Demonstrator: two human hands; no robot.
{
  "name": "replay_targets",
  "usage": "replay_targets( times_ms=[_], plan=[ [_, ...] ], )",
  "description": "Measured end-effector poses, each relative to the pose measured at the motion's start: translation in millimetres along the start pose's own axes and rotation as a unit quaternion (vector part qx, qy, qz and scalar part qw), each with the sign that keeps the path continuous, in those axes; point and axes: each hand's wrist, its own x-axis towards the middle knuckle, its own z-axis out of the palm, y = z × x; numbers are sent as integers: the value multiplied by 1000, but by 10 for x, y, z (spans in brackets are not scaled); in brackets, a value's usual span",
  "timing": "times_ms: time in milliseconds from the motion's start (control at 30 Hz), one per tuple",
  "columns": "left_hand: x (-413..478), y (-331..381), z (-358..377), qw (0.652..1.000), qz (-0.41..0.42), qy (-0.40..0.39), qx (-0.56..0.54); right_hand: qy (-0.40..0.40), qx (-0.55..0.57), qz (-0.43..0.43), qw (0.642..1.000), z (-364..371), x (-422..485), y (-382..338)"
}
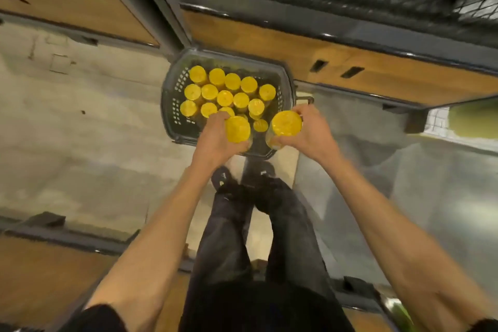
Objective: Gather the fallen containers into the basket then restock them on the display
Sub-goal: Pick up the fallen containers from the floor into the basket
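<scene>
**Head view.** The left hand (215,140) curls its fingers round a clear container with a round yellow lid (238,129). The right hand (310,132) grips a second yellow-lidded clear container (286,123) in the same way. Both held containers sit over the near edge of a dark grey perforated plastic basket (172,89) on the pale floor (80,116). Just beyond the fingers, upright yellow-lidded containers (225,98) fill the basket. Past it lies a wood-fronted display shelf (269,43), and below the wrists are dark trousers (229,237).

Indoor light is moderate and soft, with small white glints on the dark shelf edge (326,35) at upper centre. Motion blur smears the whole frame, worst at the borders, where wide-angle distortion bends straight lines. The yellow lids (225,97) look vivid.
</scene>
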Motion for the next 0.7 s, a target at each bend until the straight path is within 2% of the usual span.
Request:
replay_targets(
  times_ms=[200,333,467,700],
  plan=[
    [692,-464,445,997,17,-54,45,-6,-6,17,1000,641,636,274],
    [1106,-780,743,994,26,-64,88,-51,-72,5,996,1037,1036,491],
    [1503,-1067,1032,989,44,-60,127,-66,-74,36,994,1354,1380,748],
    [2096,-1360,1513,978,55,-85,181,-42,-139,29,989,1927,1868,1032]
  ],
)
